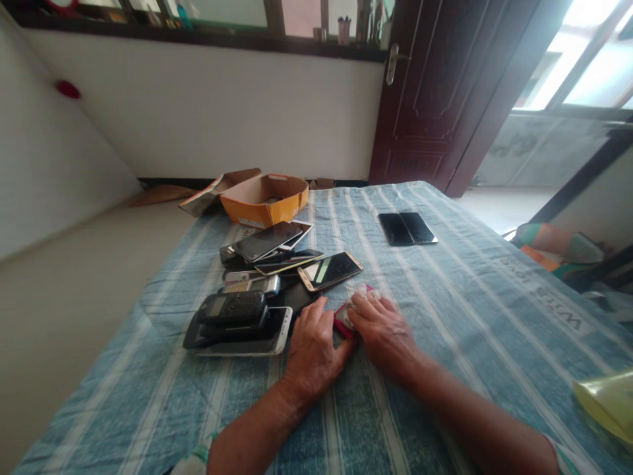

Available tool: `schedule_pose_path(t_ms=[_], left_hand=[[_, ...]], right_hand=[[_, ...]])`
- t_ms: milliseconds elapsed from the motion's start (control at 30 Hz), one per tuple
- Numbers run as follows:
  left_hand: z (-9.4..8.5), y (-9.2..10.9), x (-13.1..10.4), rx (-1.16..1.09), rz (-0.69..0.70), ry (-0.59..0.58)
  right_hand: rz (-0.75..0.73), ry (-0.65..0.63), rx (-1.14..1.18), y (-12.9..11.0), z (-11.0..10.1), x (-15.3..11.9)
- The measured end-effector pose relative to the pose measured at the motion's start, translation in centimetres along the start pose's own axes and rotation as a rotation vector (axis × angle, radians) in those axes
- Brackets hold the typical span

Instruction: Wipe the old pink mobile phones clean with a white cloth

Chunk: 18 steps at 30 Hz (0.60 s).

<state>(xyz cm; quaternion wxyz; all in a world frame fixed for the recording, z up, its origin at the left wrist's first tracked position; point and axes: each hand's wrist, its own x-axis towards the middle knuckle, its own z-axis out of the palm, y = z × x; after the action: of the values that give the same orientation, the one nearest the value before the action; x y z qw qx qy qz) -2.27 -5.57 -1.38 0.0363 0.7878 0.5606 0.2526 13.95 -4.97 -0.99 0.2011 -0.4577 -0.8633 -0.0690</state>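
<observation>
Access around the pink-edged item (341,326)
Phone pile (257,284) is blocking its left; right hand (384,330) is covering its top; gold-framed phone (333,271) is obstructing just beyond; striped cloth (459,310) is offering passage farther right.

A maroon door (435,99) stands between white wall (237,105) and bright window (598,79).

On the table (487,297), a box (285,210) is set behind piled phones (252,284); two phones (394,229) are laid farther right. Beside the left hand (312,338), a device (341,321) is partly covered by a wad (350,310) under the right hand (384,330).
</observation>
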Motion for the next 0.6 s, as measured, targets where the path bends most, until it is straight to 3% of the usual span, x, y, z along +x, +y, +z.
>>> schedule_pose_path(t_ms=[133,433,600], left_hand=[[0.1,0.0,0.0,0.012,0.007,-0.006],[0.3,0.0,0.0,0.012,0.002,0.010],[0.2,-0.1,0.0,0.006,0.002,-0.004]], right_hand=[[-0.066,0.011,0.053,-0.8,0.1,-0.3],[0.132,-0.040,-0.029,1.5,-0.3,0.2],[-0.001,-0.033,0.056,0.2,-0.2,0.4]])
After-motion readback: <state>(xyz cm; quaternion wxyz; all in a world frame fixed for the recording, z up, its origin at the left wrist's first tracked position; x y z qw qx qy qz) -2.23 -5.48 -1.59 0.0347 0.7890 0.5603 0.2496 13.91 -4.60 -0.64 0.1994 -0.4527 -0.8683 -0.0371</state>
